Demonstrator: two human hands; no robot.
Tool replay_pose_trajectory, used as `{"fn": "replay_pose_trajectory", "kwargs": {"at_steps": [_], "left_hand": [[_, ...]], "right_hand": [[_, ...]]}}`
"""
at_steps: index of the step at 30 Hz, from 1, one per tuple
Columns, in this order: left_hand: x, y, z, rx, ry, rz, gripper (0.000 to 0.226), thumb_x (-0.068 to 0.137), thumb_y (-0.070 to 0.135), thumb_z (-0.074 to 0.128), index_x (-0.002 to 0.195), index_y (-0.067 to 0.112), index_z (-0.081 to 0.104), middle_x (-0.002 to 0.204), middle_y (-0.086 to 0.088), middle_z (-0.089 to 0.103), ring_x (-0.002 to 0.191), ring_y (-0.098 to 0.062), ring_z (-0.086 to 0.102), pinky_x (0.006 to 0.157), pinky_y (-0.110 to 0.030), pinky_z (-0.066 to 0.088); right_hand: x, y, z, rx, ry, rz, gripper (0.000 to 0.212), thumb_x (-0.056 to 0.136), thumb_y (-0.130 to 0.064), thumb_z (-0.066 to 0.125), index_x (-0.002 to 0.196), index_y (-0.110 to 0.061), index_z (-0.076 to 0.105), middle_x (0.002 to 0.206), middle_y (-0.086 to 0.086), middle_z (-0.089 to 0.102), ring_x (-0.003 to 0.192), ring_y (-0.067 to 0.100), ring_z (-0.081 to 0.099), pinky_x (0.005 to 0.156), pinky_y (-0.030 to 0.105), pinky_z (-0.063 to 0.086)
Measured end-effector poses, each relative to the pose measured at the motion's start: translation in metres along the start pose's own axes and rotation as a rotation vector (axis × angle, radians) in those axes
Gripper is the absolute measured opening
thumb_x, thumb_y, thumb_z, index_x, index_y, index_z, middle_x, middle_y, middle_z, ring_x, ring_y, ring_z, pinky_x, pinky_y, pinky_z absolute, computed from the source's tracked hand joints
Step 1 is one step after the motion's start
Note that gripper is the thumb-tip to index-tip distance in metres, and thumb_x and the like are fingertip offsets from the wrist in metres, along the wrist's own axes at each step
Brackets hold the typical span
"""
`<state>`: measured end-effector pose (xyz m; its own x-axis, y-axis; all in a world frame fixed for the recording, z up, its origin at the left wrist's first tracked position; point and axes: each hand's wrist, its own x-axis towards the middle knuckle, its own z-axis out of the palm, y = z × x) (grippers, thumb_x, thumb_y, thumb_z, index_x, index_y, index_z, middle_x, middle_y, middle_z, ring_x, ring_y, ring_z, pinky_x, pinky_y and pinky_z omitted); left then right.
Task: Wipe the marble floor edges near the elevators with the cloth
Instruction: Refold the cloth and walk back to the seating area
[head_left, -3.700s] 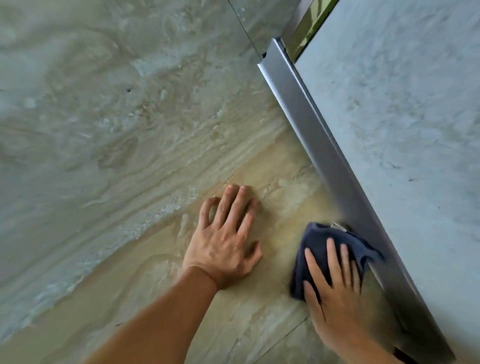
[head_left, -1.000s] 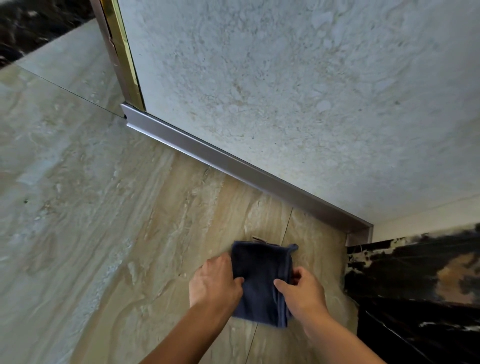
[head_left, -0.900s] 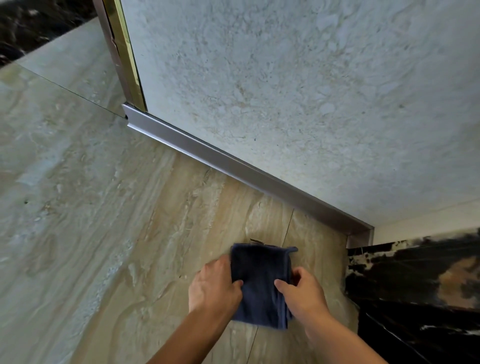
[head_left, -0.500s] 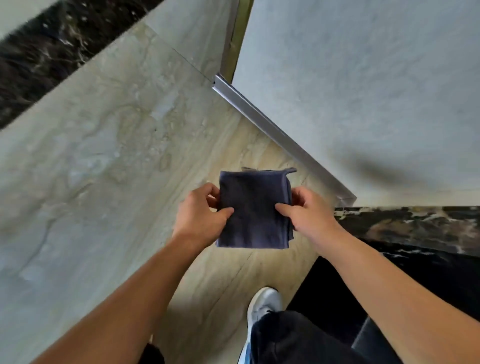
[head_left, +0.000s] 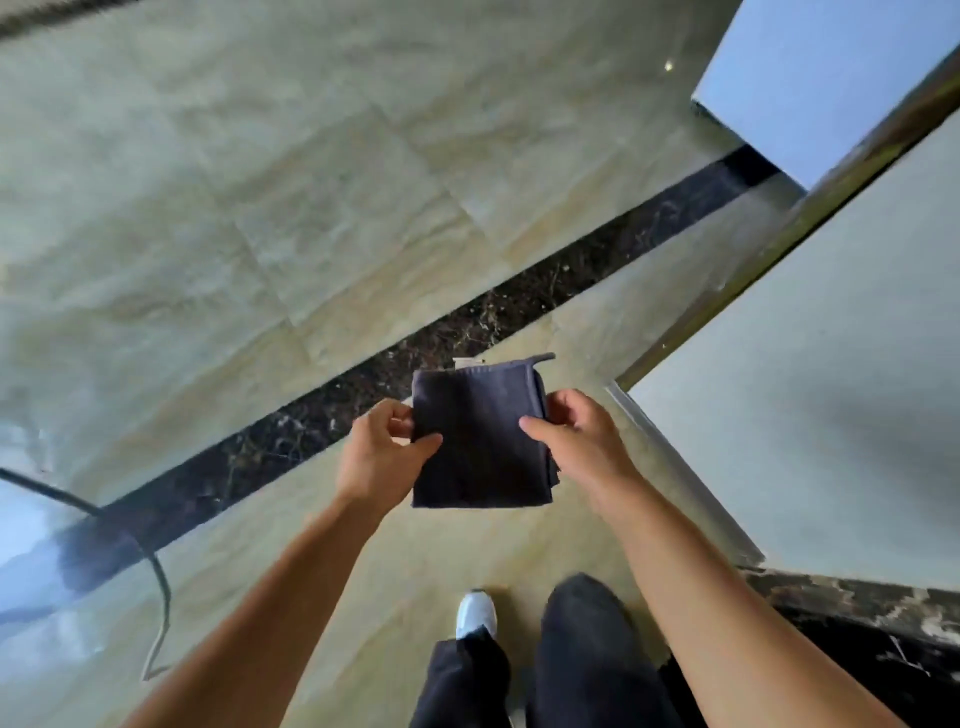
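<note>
A folded dark blue cloth (head_left: 480, 436) is held flat in the air in front of me, above the beige marble floor (head_left: 291, 218). My left hand (head_left: 382, 454) pinches its left edge and my right hand (head_left: 576, 447) pinches its right edge. The metal skirting strip (head_left: 680, 467) along the foot of the pale wall (head_left: 810, 395) runs to the right of the cloth. I am standing, and the cloth is well clear of the floor.
A black marble band (head_left: 415, 353) crosses the floor diagonally behind the cloth. A dark cable (head_left: 150, 566) curves over the floor at the lower left. My dark trousers (head_left: 576, 654) and a white shoe (head_left: 475, 616) are below. Dark marble (head_left: 857, 608) lies at the lower right.
I went from wiping the floor by the skirting with my right hand to holding the cloth in both hands. The view has risen and swung left, showing the black band.
</note>
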<state>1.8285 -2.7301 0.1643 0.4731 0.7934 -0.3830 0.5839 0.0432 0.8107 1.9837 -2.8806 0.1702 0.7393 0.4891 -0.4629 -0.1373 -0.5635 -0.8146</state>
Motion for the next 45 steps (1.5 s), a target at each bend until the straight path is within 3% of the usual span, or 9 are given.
{"fn": "replay_pose_trajectory", "kwargs": {"at_steps": [5,10,15,19,23,30,34,39,45], "left_hand": [[0.005,0.042,-0.112,-0.180,0.134,0.074,0.029,0.074,0.004,0.081,0.070,0.021,0.057,0.071,0.000,0.059,0.060,-0.016,0.055,0.051,-0.025,0.043],[0.039,0.066,-0.207,-0.345,0.233,0.106,0.026,0.077,-0.006,0.076,0.072,0.013,0.059,0.074,-0.012,0.058,0.069,-0.024,0.054,0.065,-0.035,0.042],[0.107,0.073,-0.292,-0.384,0.322,0.120,0.017,0.081,-0.001,0.074,0.080,0.008,0.060,0.072,-0.005,0.064,0.064,-0.022,0.059,0.059,-0.029,0.042],[0.168,0.077,-0.364,-0.401,0.395,0.114,0.014,0.081,0.002,0.074,0.084,0.004,0.061,0.074,-0.004,0.066,0.068,-0.023,0.062,0.064,-0.036,0.045],[0.230,0.064,-0.488,-0.480,0.578,0.062,0.014,0.082,0.003,0.074,0.084,0.005,0.061,0.078,-0.009,0.067,0.072,-0.026,0.064,0.065,-0.037,0.048],[0.276,-0.007,-0.667,-0.729,0.785,-0.073,0.020,0.084,0.000,0.073,0.101,-0.003,0.062,0.093,-0.019,0.071,0.080,-0.029,0.067,0.065,-0.036,0.055],[0.320,-0.072,-0.767,-0.831,0.720,-0.149,0.013,0.084,0.003,0.073,0.096,0.005,0.076,0.094,-0.016,0.076,0.072,-0.022,0.068,0.058,-0.028,0.057],[0.385,-0.138,-0.912,-0.931,0.638,-0.193,0.016,0.081,0.007,0.075,0.092,0.017,0.081,0.088,-0.009,0.074,0.078,-0.022,0.063,0.071,-0.031,0.050],[0.452,-0.187,-1.078,-1.072,0.587,-0.271,0.025,0.077,0.001,0.076,0.102,-0.005,0.074,0.087,-0.014,0.072,0.076,-0.024,0.064,0.065,-0.031,0.050]], "right_hand": [[-0.014,-0.105,0.051,0.087,-0.120,-0.127,0.012,0.077,-0.020,0.076,0.084,-0.019,0.066,0.079,-0.004,0.073,0.060,0.004,0.065,0.045,0.015,0.042],[0.008,-0.206,0.119,0.088,-0.209,-0.255,0.013,0.076,-0.017,0.077,0.081,-0.015,0.066,0.087,0.007,0.076,0.082,0.026,0.071,0.070,0.040,0.055],[0.053,-0.292,0.203,0.059,-0.329,-0.338,0.014,0.077,-0.022,0.076,0.084,-0.016,0.066,0.086,0.003,0.075,0.081,0.022,0.072,0.067,0.040,0.056],[0.098,-0.367,0.280,0.061,-0.370,-0.418,0.011,0.079,-0.018,0.076,0.082,-0.016,0.065,0.083,-0.001,0.073,0.075,0.015,0.069,0.063,0.028,0.050],[0.137,-0.476,0.419,0.034,-0.566,-0.479,0.011,0.079,-0.018,0.075,0.080,-0.018,0.064,0.075,-0.008,0.071,0.064,0.004,0.065,0.053,0.016,0.045],[0.132,-0.580,0.651,-0.067,-0.883,-0.498,0.013,0.081,-0.012,0.074,0.079,-0.015,0.062,0.076,-0.004,0.067,0.064,0.012,0.061,0.049,0.022,0.043],[0.133,-0.620,0.789,-0.128,-0.938,-0.528,0.011,0.080,-0.010,0.075,0.083,-0.011,0.064,0.076,-0.002,0.067,0.065,0.011,0.060,0.050,0.023,0.044],[0.126,-0.685,0.952,-0.169,-0.950,-0.522,0.012,0.080,-0.008,0.075,0.087,-0.006,0.065,0.081,0.003,0.067,0.072,0.016,0.061,0.056,0.027,0.043],[0.122,-0.766,1.117,-0.193,-0.978,-0.492,0.008,0.081,-0.005,0.073,0.086,-0.006,0.067,0.079,0.003,0.070,0.070,0.016,0.063,0.057,0.030,0.047]]}}
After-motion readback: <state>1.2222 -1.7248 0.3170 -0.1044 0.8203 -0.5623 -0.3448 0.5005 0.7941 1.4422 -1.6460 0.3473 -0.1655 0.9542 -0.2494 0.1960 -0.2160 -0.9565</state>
